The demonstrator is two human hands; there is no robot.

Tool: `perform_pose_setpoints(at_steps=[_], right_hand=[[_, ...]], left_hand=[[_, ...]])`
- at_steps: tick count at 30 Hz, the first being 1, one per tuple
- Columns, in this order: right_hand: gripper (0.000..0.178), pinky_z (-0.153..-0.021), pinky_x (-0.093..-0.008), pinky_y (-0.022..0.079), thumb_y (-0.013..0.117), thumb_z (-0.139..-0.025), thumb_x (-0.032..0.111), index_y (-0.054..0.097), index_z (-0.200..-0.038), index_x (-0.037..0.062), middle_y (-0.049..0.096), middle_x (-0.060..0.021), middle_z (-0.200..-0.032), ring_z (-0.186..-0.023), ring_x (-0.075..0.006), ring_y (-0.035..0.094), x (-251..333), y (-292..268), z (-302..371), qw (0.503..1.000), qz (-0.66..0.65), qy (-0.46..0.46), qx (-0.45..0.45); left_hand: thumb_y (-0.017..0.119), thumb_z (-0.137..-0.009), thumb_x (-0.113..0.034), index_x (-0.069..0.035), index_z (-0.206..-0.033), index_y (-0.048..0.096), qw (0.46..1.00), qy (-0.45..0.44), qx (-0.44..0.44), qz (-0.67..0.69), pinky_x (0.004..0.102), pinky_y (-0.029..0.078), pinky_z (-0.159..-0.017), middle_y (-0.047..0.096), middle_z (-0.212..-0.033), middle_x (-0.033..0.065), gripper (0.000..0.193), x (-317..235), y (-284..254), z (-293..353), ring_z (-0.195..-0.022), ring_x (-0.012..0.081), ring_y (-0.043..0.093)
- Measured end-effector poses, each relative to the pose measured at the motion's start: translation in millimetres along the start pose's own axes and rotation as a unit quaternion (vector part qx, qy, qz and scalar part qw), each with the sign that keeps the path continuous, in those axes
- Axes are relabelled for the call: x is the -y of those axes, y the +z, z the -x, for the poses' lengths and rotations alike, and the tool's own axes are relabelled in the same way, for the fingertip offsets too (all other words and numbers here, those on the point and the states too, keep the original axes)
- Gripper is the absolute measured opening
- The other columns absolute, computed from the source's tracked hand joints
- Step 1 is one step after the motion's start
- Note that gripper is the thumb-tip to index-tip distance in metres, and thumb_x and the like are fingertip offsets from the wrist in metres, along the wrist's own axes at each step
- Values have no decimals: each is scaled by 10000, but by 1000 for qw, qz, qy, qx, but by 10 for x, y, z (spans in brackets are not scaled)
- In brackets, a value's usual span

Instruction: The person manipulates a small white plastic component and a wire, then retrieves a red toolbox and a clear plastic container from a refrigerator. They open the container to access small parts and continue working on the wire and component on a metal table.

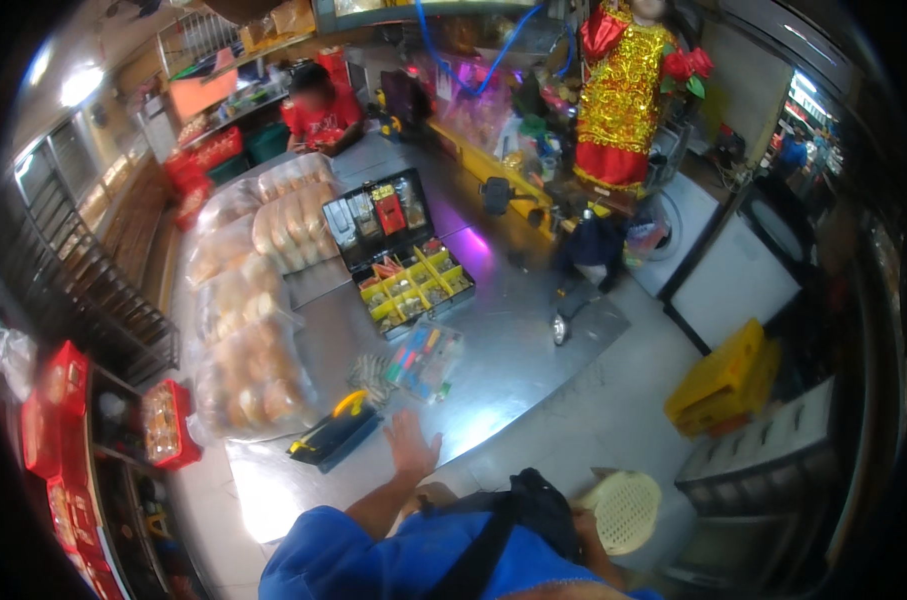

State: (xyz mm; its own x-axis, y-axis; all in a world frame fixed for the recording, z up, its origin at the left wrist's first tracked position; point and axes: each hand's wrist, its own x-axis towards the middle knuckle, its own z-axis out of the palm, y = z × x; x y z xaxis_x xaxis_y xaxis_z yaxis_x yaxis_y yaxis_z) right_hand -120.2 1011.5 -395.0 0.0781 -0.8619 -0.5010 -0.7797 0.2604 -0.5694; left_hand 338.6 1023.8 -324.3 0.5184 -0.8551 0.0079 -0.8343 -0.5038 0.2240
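My left hand (411,445) rests flat on the metal table (518,370) near its front edge, fingers spread, holding nothing. Just left of it sits a black open tray (341,440) with a yellow-and-black handled item. Beyond the hand are a clear flat case (425,362) of coloured pieces and a crumpled grey bundle (371,378). Farther back, an open black box (398,255) has yellow compartments of small coin-like items. Low at my right side, my right hand (585,528) is beside a cream perforated plastic seat (625,512); its fingers are mostly hidden.
Bagged bread rolls (248,365) line the table's left side. A person in a red shirt (325,120) is at the far end. Red crates (171,425) stand at left, a yellow crate (723,380) at right. A gold-and-red clothed figure (623,95) stands far right.
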Motion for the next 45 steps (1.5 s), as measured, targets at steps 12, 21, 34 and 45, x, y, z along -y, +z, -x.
perform_pose_setpoints(at_steps=[12,21,34,45], right_hand=[[660,-1042,-381,425,581,-892,609,605,-1329,115,631,-126,-1297,-1231,-277,562,2183,-535,-1171,924,141,-125,332],[666,-1080,-419,377,497,-905,654,663,-1266,119,597,-140,-1337,-1269,-326,516,1476,-1042,-1693,888,305,-24,342],[353,-884,-426,494,586,-876,291,697,-1107,48,680,-178,-1091,-1025,-335,636,215,-2120,-1596,908,196,-5,371],[317,-846,-458,540,661,-783,165,720,-1085,86,704,-189,-1038,-987,-358,677,-136,-2301,-3256,895,324,-115,285]], left_hand=[[516,-920,-480,20,-1486,281,997,-70,25,19,600,51,-1182,216,-1577,216,791,-335,-86,-127,-1479,410,129],[478,-936,-501,51,-1490,230,998,-31,32,37,594,37,-1183,171,-1589,241,821,-266,-22,-224,-1485,423,97],[366,-973,-564,62,-1532,111,971,-236,14,22,548,-20,-1193,84,-1620,241,877,-819,274,-424,-1512,377,17],[324,-997,-587,106,-1514,81,961,-278,0,11,560,9,-1189,28,-1602,299,899,-2278,663,-725,-1496,437,-18]])
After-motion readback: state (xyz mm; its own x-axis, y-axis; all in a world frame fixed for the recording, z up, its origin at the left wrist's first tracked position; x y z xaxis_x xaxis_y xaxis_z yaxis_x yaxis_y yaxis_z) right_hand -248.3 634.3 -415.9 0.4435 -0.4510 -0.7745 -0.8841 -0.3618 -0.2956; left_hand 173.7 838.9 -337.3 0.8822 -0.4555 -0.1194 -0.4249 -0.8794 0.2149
